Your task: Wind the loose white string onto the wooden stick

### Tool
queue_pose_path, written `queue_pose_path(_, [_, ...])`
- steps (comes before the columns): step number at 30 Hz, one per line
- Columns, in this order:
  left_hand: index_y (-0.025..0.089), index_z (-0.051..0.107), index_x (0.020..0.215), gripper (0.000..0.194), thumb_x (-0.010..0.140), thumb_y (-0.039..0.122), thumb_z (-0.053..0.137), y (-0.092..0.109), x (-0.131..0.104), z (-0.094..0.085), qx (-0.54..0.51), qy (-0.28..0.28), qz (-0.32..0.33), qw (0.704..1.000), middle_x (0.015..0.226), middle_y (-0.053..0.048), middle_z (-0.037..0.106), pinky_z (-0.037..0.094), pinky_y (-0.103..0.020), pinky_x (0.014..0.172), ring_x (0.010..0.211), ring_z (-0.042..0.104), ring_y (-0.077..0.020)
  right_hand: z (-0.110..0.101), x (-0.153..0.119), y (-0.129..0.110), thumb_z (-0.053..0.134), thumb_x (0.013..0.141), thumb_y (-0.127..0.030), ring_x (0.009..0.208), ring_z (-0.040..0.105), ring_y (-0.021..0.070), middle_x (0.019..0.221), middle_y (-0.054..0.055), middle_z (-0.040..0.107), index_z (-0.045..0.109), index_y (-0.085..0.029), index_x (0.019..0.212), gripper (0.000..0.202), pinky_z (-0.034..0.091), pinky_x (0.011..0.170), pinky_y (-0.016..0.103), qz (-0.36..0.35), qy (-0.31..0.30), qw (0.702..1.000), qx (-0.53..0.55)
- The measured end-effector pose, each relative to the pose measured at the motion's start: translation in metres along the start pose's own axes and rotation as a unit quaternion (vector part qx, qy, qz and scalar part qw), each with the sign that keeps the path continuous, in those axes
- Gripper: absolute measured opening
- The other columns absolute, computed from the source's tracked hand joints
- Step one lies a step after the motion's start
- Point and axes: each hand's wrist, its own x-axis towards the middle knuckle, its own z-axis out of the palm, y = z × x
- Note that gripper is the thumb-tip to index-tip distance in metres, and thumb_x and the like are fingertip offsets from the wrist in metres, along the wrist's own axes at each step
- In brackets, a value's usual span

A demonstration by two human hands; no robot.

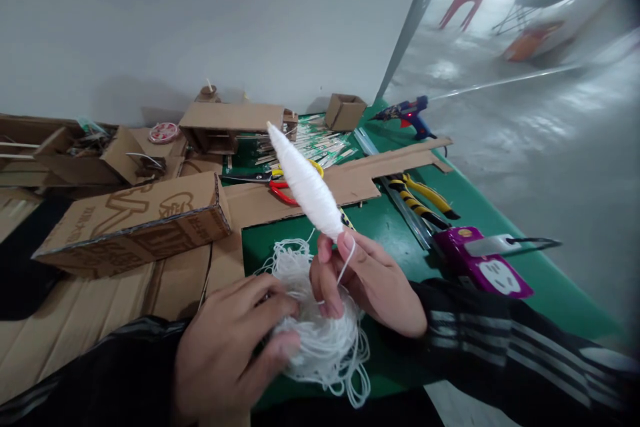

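Note:
My right hand (373,273) pinches the lower end of a spindle-shaped stick wound with white string (309,185). The wound stick leans up and to the left, with its pale tip uncovered. From its base a strand runs down across my right fingers. Below lies a loose heap of white string (325,347) on the green tabletop. My left hand (235,340) is over the heap's left side, fingers curved and apart, slightly blurred. Whether its fingertips touch the strands I cannot tell.
Behind the hands lie scissors (283,188) on a cardboard strip (350,180), and thin wooden sticks (330,143). Pliers (420,197), a purple power strip (483,260) and a glue gun (407,113) are at right. A cardboard box (140,223) stands left.

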Motion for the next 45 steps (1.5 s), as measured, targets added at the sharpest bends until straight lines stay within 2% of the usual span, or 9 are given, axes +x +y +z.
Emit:
queue_pose_path(5, [0.025,0.063,0.081,0.007,0.085,0.026,0.057,0.002,0.016,-0.002,-0.032,-0.034,-0.149,0.988,0.077,0.005,0.064,0.038,-0.026,0.065,0.073,0.058,-0.0142,0.002,-0.002,0.0,0.036,0.098,-0.045,0.052,0.055,0.0145,0.054,0.0,0.062,0.048,-0.019,0.085,0.031,0.045,0.056,0.029,-0.001,-0.013,1.0,-0.028])
queue_pose_path(10, [0.025,0.062,0.085,0.009,0.08,0.017,0.059,-0.001,0.022,-0.001,-0.173,0.018,-0.208,0.962,0.081,0.004,0.062,0.043,-0.024,0.068,0.075,0.058,-0.0135,0.007,-0.009,-0.005,0.04,0.097,-0.046,0.06,0.058,0.0153,0.058,0.002,0.064,0.05,-0.018,0.085,0.032,0.048,0.066,0.032,-0.029,-0.01,0.997,-0.076])
queue_pose_path(17, [0.022,0.053,0.089,0.005,0.09,0.026,0.053,0.009,0.021,-0.004,-0.313,0.096,-0.186,0.926,0.079,0.003,0.059,0.044,-0.02,0.066,0.072,0.056,-0.0111,0.014,-0.024,-0.015,0.036,0.099,-0.041,0.07,0.065,0.0181,0.065,0.004,0.067,0.054,-0.018,0.089,0.031,0.049,0.073,0.035,-0.052,0.02,0.994,-0.096])
queue_pose_path(22, [0.022,0.051,0.089,0.009,0.092,0.031,0.051,0.014,0.028,-0.008,-0.324,0.13,-0.174,0.921,0.08,0.003,0.056,0.043,-0.02,0.065,0.073,0.054,-0.0106,0.012,-0.026,-0.02,0.034,0.099,-0.039,0.076,0.067,0.0201,0.071,0.005,0.069,0.054,-0.017,0.109,0.032,0.049,0.078,0.037,-0.082,0.023,0.988,-0.131])
queue_pose_path(26, [0.021,0.051,0.088,0.009,0.092,0.03,0.051,0.013,0.041,-0.01,-0.349,0.153,-0.161,0.91,0.079,0.002,0.055,0.043,-0.022,0.066,0.073,0.054,-0.012,0.003,-0.024,-0.025,0.033,0.1,-0.038,0.082,0.066,0.0203,0.074,0.005,0.071,0.055,-0.018,0.095,0.03,0.044,0.09,0.041,-0.112,0.028,0.979,-0.171])
queue_pose_path(30, [0.02,0.048,0.091,0.009,0.091,0.028,0.05,0.009,0.051,-0.007,-0.403,0.129,-0.152,0.893,0.079,0.0,0.056,0.044,-0.026,0.068,0.073,0.057,-0.0137,-0.007,-0.019,-0.024,0.032,0.1,-0.039,0.079,0.067,0.0205,0.073,0.005,0.071,0.052,-0.019,0.093,0.029,0.043,0.092,0.044,-0.127,0.026,0.975,-0.179])
queue_pose_path(33, [0.02,0.047,0.096,0.009,0.088,0.021,0.052,0.004,0.053,-0.004,-0.366,0.111,-0.148,0.912,0.086,-0.001,0.057,0.046,-0.027,0.072,0.079,0.058,-0.015,-0.01,-0.017,-0.02,0.032,0.099,-0.039,0.076,0.067,0.0211,0.072,0.005,0.07,0.052,-0.019,0.094,0.029,0.043,0.092,0.045,-0.13,0.037,0.974,-0.183])
queue_pose_path(38, [0.021,0.048,0.087,0.019,0.077,0.006,0.05,-0.005,0.051,-0.007,-0.114,0.127,-0.114,0.979,0.084,0.0,0.052,0.041,-0.029,0.07,0.076,0.051,-0.0157,-0.013,-0.02,-0.013,0.032,0.099,-0.04,0.08,0.067,0.0216,0.073,0.005,0.07,0.054,-0.02,0.091,0.031,0.039,0.098,0.048,-0.114,0.047,0.975,-0.185])
queue_pose_path(45, [0.019,0.037,0.064,0.023,0.077,0.006,0.05,-0.01,0.047,-0.01,0.063,0.145,-0.06,0.986,0.08,0.001,0.053,0.037,-0.027,0.065,0.073,0.053,-0.0139,-0.013,-0.018,-0.01,0.034,0.099,-0.04,0.08,0.068,0.0204,0.072,0.004,0.072,0.055,-0.02,0.091,0.03,0.022,0.111,0.051,-0.118,0.038,0.977,-0.176])
